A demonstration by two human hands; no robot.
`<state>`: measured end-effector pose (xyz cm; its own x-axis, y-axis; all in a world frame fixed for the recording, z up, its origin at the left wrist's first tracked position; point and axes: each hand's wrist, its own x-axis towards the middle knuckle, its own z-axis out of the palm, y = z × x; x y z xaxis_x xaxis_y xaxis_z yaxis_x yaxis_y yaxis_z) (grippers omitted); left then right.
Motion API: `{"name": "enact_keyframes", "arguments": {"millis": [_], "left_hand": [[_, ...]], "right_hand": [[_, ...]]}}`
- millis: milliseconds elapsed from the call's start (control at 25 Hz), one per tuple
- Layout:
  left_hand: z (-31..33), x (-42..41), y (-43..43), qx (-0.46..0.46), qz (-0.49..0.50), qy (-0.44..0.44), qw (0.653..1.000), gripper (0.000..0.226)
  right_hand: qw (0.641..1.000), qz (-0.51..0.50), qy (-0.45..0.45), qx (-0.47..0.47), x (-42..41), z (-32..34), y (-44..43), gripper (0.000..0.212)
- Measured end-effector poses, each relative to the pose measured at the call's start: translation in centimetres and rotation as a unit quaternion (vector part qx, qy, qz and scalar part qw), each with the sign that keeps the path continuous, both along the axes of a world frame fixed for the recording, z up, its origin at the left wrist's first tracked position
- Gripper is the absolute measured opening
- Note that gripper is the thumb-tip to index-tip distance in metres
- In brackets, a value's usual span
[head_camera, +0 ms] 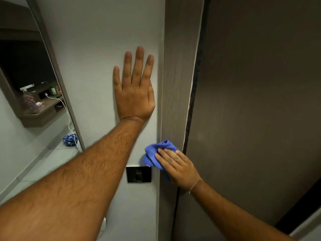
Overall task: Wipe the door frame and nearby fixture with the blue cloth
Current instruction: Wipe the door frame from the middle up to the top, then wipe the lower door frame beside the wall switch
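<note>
Right hand (177, 166) presses the blue cloth (154, 156) against the door frame (175, 84).
Fingers flat on the bunched cloth — just above the dark wall switch (138, 174); left hand (134, 89) splayed, empty, on the wall (97, 40).

Looked like hotel room or small apartment entry. Plain pale painted wall (90, 32) met grey-brown wood-grain door frame (175, 84) and matching dark laminate door (260, 101). Black square wall switch plate (138, 174) sat beside frame. Tall framed wall mirror (31, 84) reflected floating grey-brown wooden shelf-desk (41, 113) holding bottles, plugged-in white charger cable (66, 115), dark screen above, pale tiled floor below.
</note>
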<state>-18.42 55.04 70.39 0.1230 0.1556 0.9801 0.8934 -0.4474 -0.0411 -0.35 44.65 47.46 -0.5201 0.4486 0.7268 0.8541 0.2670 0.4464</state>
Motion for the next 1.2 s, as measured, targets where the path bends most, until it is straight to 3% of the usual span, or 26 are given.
{"name": "enact_keyframes", "arguments": {"millis": [160,280,360,480,600,720,840,960,1040,1120,1200], "left_hand": [[0.4,0.0,-0.2,-0.005,0.017,0.005,1.0,0.079],[0.6,-0.3,-1.5,-0.04,0.013,0.011,0.999,0.075],[-0.3,0.0,-3.2,-0.068,-0.016,-0.003,0.998,0.069],[-8.6,1.5,-8.6,-0.108,-0.049,-0.039,0.992,0.063],[-22.6,3.9,-17.9,-0.221,-0.096,0.057,0.969,0.066],[-36.1,6.8,-28.8,-0.399,-0.177,0.239,0.867,0.069],[-46.4,9.5,-37.2,-0.51,-0.226,0.356,0.75,0.07],[-53.4,10.7,-43.7,-0.594,-0.227,0.427,0.643,0.084],[-57.8,12.0,-47.7,-0.617,-0.237,0.435,0.611,0.074],[-60.8,13.5,-50.3,-0.612,-0.247,0.433,0.613,0.069],[-63.8,15.5,-52.4,-0.606,-0.249,0.428,0.622,0.065]], "right_hand": [[0.99,-0.037,0.005,-0.132,0.6,-1.8,-2.3,0.103],[0.967,-0.039,0.069,-0.241,-0.9,-2.3,-5.6,0.121],[0.948,-0.045,0.145,-0.278,-1.1,-3.3,-8.6,0.118],[0.903,-0.086,0.297,-0.297,0.0,-6.0,-14.2,0.108],[0.842,-0.158,0.41,-0.314,2.2,-10.2,-21.2,0.094],[0.739,-0.267,0.528,-0.322,6.2,-17.1,-30.7,0.082],[0.548,-0.361,0.705,-0.268,10.4,-23.8,-41.2,0.063],[0.39,-0.43,0.784,-0.221,14.4,-29.7,-51.0,0.059],[0.266,-0.473,0.822,-0.171,17.6,-34.2,-55.9,0.059],[0.145,-0.518,0.838,-0.094,21.0,-38.5,-58.4,0.054],[0.096,-0.508,0.854,-0.061,23.7,-43.4,-60.0,0.051]]}}
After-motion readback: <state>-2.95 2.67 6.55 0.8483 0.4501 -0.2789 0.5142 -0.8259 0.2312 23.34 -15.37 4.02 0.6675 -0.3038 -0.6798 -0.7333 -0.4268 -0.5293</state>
